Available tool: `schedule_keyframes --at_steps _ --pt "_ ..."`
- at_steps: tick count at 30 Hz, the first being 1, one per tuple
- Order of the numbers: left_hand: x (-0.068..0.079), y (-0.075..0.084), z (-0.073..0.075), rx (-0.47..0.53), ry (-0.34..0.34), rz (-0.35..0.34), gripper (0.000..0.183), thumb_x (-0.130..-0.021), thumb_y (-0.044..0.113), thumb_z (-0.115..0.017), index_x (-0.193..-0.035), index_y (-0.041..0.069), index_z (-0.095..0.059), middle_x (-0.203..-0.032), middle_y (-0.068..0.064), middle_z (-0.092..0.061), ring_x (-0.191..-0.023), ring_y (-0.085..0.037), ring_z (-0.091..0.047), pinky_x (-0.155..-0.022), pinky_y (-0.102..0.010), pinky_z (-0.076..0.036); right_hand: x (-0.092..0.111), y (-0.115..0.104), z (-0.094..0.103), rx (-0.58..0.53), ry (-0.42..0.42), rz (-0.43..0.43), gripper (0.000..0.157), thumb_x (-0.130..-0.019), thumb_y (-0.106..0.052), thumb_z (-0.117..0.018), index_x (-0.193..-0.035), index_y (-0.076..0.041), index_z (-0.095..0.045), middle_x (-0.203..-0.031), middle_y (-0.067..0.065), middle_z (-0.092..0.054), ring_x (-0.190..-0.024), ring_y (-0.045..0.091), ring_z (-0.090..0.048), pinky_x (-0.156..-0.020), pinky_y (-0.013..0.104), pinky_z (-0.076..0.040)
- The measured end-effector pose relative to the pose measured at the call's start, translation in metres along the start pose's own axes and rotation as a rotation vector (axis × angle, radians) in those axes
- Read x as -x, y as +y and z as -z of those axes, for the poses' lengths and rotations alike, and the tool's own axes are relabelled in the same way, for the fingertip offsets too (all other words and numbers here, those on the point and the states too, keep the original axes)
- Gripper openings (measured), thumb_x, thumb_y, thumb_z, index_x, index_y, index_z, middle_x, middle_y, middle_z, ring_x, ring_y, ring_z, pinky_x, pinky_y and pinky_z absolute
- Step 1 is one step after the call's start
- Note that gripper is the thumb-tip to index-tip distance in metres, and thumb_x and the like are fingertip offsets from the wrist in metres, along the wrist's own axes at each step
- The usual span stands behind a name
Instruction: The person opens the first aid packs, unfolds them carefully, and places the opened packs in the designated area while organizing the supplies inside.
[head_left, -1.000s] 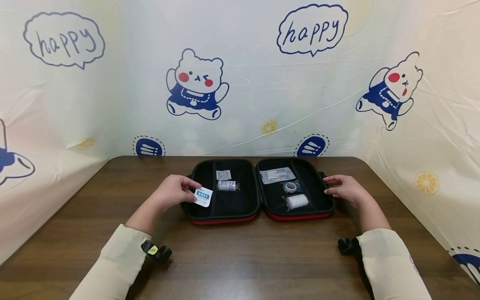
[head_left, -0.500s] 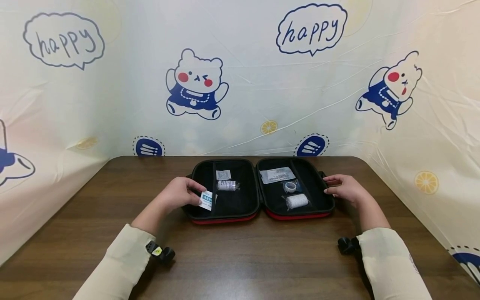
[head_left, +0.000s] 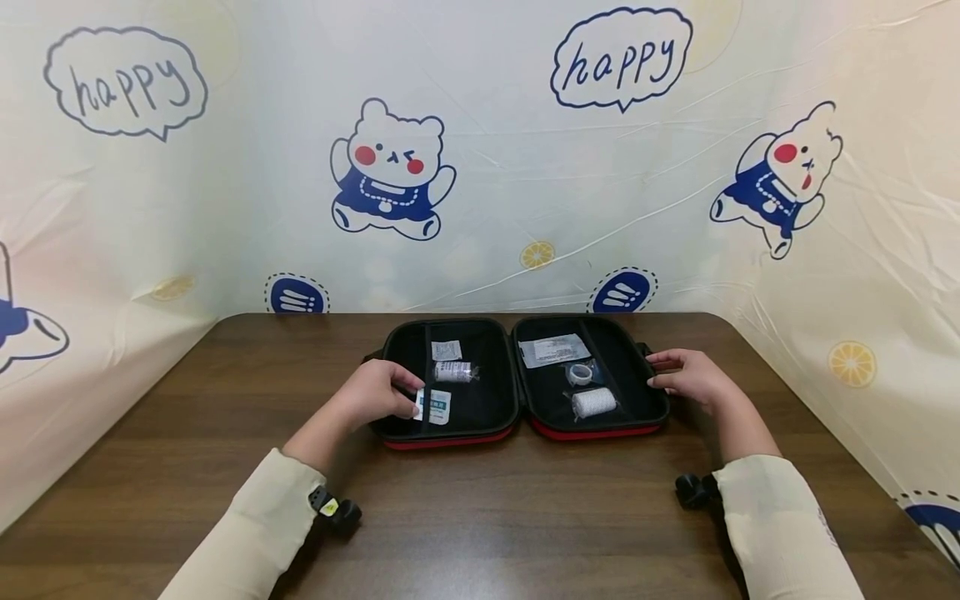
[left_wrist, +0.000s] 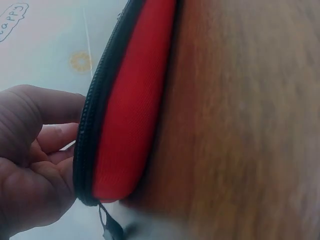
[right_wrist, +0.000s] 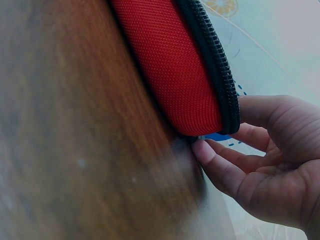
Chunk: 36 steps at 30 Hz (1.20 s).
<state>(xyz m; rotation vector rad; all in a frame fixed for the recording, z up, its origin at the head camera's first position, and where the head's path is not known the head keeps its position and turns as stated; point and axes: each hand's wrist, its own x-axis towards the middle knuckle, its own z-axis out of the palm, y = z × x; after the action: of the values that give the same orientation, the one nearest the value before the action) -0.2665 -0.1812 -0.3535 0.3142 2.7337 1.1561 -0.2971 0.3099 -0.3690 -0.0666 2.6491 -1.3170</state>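
Observation:
A red-and-black zip case (head_left: 450, 437) lies unfolded on the table, both black-lined halves facing up. In its left half, my left hand (head_left: 375, 392) pinches the left end of a small flat white packet (head_left: 439, 408) with teal print. An elastic strap (head_left: 427, 367) crosses over the packet. Above it, a wrapped white roll (head_left: 453, 372) and a small white sachet (head_left: 447, 350) sit beside the strap. My right hand (head_left: 688, 375) holds the outer edge of the right half; in the right wrist view its thumb (right_wrist: 204, 151) touches the case's lower corner.
The right half carries a flat printed packet (head_left: 555, 351), a white tape ring (head_left: 580, 375) in a clear bag, and a wrapped white bandage roll (head_left: 594, 402). Under the case is a brown wooden table (head_left: 510, 517). A printed cloth (head_left: 495, 167) hangs behind and at the sides.
My left hand has moved right with the white packet, which has gone from the case's left edge to beneath the elastic strap. The right hand has stayed at the case edge.

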Motion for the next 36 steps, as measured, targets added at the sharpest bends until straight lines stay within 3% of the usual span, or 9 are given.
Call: schedule_keyframes --at_steps 6,17,23,31,36 --pt "-0.002 0.004 -0.006 0.053 -0.023 0.014 0.033 -0.075 -0.003 -0.077 -0.106 0.004 -0.071 -0.094 -0.006 -0.069 -0.089 -0.022 -0.061 -0.077 -0.036 -0.057 0.001 -0.001 0.0 0.001 0.0 -0.006 0.053 -0.09 -0.011 -0.068 -0.136 0.007 -0.049 -0.135 0.033 -0.047 -0.108 0.034 -0.052 -0.086 0.034 -0.054" --pt "-0.004 0.007 -0.009 0.1 -0.058 -0.002 0.039 -0.078 -0.011 -0.071 -0.115 -0.002 -0.065 -0.099 -0.011 -0.067 -0.085 -0.021 -0.063 -0.072 -0.035 -0.058 0.003 -0.003 0.0 0.005 0.001 -0.026 0.053 -0.09 -0.012 -0.068 -0.136 0.007 -0.049 -0.136 0.032 -0.047 -0.107 0.034 -0.051 -0.086 0.034 -0.054" --pt "-0.004 0.008 -0.007 0.142 -0.075 0.024 0.04 -0.08 -0.012 -0.068 -0.118 -0.003 -0.062 -0.106 -0.016 -0.067 -0.082 -0.022 -0.066 -0.071 -0.036 -0.059 0.003 -0.002 0.0 -0.004 0.003 -0.03 0.052 -0.09 -0.012 -0.068 -0.136 0.007 -0.049 -0.136 0.032 -0.046 -0.109 0.035 -0.051 -0.089 0.036 -0.053" --pt "-0.001 0.007 -0.001 0.077 -0.069 -0.016 0.033 -0.082 -0.006 -0.071 -0.114 0.0 -0.066 -0.108 -0.014 -0.065 -0.079 -0.02 -0.065 -0.073 -0.036 -0.059 0.004 -0.004 -0.001 -0.002 0.002 -0.035 0.053 -0.09 -0.012 -0.068 -0.135 0.007 -0.049 -0.137 0.032 -0.046 -0.108 0.034 -0.051 -0.087 0.035 -0.053" --pt "0.004 0.007 0.006 0.056 -0.028 -0.041 0.031 -0.083 -0.001 -0.073 -0.113 0.0 -0.066 -0.108 -0.017 -0.064 -0.076 -0.019 -0.065 -0.071 -0.035 -0.059 0.006 -0.006 -0.004 0.004 0.001 -0.031 0.052 -0.09 -0.011 -0.068 -0.135 0.007 -0.049 -0.137 0.032 -0.046 -0.109 0.035 -0.051 -0.089 0.038 -0.053"
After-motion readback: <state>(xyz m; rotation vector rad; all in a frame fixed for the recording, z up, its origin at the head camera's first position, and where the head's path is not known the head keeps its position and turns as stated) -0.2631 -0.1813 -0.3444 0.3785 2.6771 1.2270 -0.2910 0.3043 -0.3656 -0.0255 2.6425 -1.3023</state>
